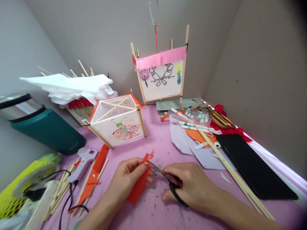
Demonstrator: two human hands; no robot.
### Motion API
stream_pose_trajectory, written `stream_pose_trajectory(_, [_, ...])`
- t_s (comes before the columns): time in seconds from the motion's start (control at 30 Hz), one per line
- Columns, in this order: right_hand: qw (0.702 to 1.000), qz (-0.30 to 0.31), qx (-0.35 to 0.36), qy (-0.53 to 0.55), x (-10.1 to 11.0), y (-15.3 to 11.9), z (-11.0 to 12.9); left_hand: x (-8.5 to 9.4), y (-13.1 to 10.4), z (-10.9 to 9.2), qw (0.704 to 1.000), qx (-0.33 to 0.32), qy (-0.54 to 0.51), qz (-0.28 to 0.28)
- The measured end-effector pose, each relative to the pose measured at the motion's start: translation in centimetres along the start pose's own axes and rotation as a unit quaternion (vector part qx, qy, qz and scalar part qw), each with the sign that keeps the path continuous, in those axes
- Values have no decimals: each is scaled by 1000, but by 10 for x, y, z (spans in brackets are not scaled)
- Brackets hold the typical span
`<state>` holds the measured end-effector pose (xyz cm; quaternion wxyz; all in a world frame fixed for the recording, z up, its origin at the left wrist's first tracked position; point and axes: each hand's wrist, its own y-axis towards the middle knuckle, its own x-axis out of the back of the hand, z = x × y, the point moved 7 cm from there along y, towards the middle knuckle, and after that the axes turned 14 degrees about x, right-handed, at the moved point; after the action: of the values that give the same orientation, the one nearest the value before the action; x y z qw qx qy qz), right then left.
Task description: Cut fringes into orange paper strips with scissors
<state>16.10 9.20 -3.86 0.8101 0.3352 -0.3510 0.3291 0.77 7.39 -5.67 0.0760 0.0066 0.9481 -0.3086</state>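
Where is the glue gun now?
In the head view, the glue gun lies on the pink table at the left, beside wooden sticks, left of the left hand.

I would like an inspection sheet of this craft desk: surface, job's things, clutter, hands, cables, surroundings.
Surface: pink table, with small paint specks near the hands.
Job's things: orange paper strip, fringed at its top end; scissors, blades at that fringe.
Clutter: glue gun, bamboo sticks, markers, paper lantern, black tablet, white paper pile.
Hands: left hand pinches the strip; right hand grips the scissors.
Cables: black cable runs past the glue gun at the left edge.
Surroundings: grey walls; hanging lantern with pink fringe; green bin; yellow basket.
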Motion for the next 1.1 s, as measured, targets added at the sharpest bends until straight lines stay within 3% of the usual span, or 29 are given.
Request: stream_pose_trajectory(1.1, [1000,-1,12,-21,-3,1,0,-1,-3,1,1000,10,4,15])
